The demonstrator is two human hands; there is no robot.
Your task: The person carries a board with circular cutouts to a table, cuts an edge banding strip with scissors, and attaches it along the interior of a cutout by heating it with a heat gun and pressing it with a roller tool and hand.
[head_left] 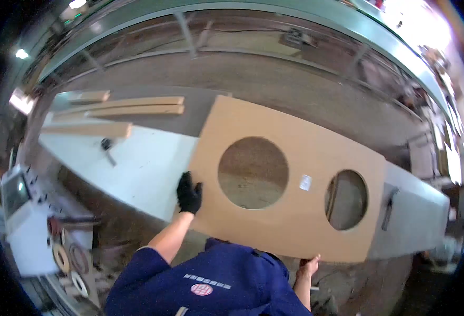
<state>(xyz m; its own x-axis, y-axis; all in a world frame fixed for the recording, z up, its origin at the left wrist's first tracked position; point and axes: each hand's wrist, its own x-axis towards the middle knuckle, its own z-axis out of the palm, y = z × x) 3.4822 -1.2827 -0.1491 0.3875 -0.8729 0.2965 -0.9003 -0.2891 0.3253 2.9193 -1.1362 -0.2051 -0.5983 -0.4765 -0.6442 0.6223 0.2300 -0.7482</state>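
Head view: the right hand grasps the brown board by its near edge; the gloved left hand meets its left edge, grip impossible to tell.

The person wears a navy-blue work shirt with short sleeves; the left sleeve ends near the elbow, leaving the forearm bare. Across the front runs a row of small white characters, too blurred to read, and close beside it sits an oval emblem in red and white. A short pale strip shows at the bottom edge of the view. A black glove covers the left hand to the wrist; the right hand is bare.
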